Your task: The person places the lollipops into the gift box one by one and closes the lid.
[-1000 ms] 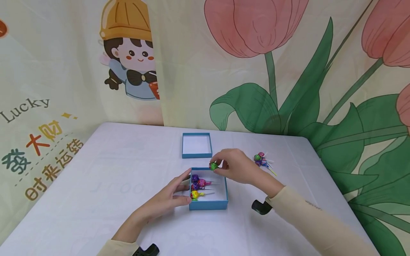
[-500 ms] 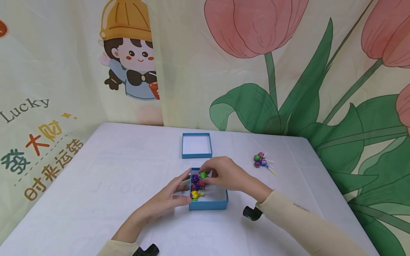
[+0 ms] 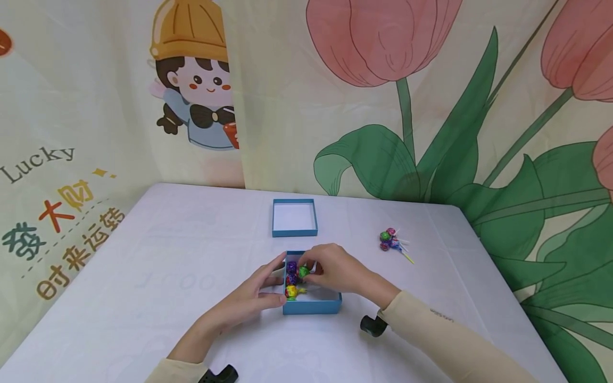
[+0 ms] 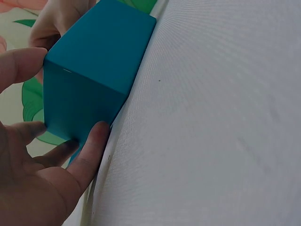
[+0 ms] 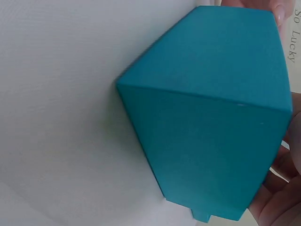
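Pale table [image 3: 210, 229] below: I watch the left hand [image 3: 251, 295], fingers extended, brace the box [image 3: 312, 308] — slackening could let it slide. Inside, the green lollipop [image 3: 304, 272], pinched by the right hand [image 3: 337, 269], could snag on purple lollipops [image 3: 291, 268].

Box [image 3: 312, 307]: plain blue outside. Box lid [image 3: 295, 233]: blue, white inside. Lollipops [image 3: 291, 291] in the box are purple, green and yellow. Bench cloth [image 3: 210, 213]: white. Sleeves [image 3: 445, 330]: beige. Backdrop [image 3: 273, 80] is cream, printed with pink tulips [image 3: 383, 37] and green leaves [image 3: 383, 159].

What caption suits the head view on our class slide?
Right hand pinching a green lollipop at a blue box's open top, left hand against the side.
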A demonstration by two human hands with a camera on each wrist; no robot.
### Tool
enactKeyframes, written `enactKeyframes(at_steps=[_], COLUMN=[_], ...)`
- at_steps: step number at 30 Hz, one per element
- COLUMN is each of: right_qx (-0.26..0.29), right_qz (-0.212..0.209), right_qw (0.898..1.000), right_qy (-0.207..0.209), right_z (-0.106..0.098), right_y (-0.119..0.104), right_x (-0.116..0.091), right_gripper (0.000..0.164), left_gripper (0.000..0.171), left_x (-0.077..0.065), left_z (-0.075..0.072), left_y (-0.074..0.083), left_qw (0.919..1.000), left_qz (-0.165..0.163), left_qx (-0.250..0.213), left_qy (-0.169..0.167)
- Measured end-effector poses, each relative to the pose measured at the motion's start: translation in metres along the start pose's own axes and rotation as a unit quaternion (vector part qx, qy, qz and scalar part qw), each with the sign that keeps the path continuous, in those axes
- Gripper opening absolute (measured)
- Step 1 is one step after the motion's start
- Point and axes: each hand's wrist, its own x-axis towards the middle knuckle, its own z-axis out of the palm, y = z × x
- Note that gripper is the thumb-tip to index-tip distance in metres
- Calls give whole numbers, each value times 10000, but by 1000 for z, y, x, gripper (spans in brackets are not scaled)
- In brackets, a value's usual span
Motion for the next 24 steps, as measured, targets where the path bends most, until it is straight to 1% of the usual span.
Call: enactKeyframes(at_steps=[5, 12, 19, 24], right_qx=[18, -117, -429, -510], right_qz=[-3, -159, -284, -351], right_qw=[10000, 9997, 9987, 9981], right_qy=[-49, -109, -32, 26], right_z=[6, 13, 16, 18], right_y=[2, 3, 6, 8], right_x=[0, 1, -1, -1], right_gripper=[26, 22, 23, 24], left_gripper=[89, 88, 88, 88], left_x=[0, 0, 1, 1], left_z=[0, 1, 1, 0], left_y=[0, 0, -1, -2], left_qw=[10000, 10000, 10000, 9999], left_qz=[19, 56, 74, 131], left_qx=[-4, -18, 13, 34], left_qy=[-13, -54, -61, -71])
